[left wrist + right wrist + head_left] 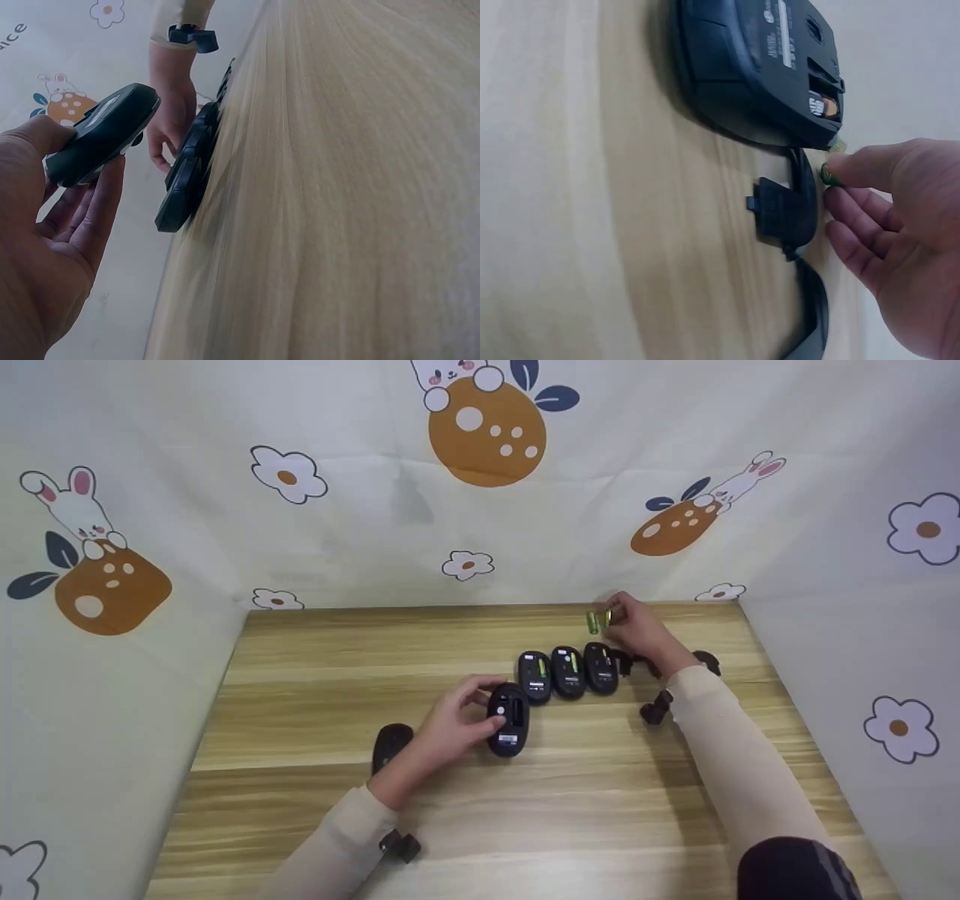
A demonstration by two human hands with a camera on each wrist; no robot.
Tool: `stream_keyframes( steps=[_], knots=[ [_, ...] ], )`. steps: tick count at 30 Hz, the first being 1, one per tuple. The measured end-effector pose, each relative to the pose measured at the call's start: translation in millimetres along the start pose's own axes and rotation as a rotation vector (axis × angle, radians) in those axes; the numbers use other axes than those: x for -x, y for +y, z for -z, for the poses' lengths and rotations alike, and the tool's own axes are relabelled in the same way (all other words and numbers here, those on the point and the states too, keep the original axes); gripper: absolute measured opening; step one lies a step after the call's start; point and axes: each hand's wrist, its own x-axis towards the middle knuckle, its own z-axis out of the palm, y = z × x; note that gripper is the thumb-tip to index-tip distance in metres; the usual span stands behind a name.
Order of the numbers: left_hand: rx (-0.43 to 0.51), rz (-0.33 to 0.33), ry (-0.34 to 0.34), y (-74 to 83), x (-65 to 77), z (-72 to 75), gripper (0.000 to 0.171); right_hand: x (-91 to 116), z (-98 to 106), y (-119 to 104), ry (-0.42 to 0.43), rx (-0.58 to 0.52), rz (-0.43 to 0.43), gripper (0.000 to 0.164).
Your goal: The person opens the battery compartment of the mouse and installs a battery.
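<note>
My left hand (pixel 450 725) grips a black computer mouse (pixel 512 744), thumb on its underside, which faces up with an uncovered battery slot. In the left wrist view this mouse (pixel 105 139) is held above the table between thumb and fingers. At the back right, my right hand (pixel 637 628) pinches a green battery (pixel 608 617) between thumb and fingers. Another green battery (pixel 592 622) lies just left of it. Close below stands a row of upturned mice, the nearest mouse (pixel 600 679) showing a battery in its slot in the right wrist view.
Two more upturned mice, a middle mouse (pixel 568 679) and a left mouse (pixel 534 686), hold batteries. Black battery covers (pixel 784 211) lie right of the row, partly under the right arm. Another mouse (pixel 391 744) sits beside the left wrist. A patterned cloth wall (pixel 360 540) borders the wooden table (pixel 300 690).
</note>
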Motion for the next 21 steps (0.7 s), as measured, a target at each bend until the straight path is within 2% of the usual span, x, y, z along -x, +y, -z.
stream_keyframes(
  steps=[15, 21],
  knots=[
    [-0.001, 0.022, 0.003, 1.5, 0.8, 0.2, 0.058, 9.2, -6.5, 9.5, 0.163, -0.039, 0.009, 0.034],
    [-0.010, 0.025, 0.004, 1.5, 1.8, 0.3, 0.059, 20.2, -10.1, 3.3, 0.232, -0.105, 0.053, 0.032]
  ],
)
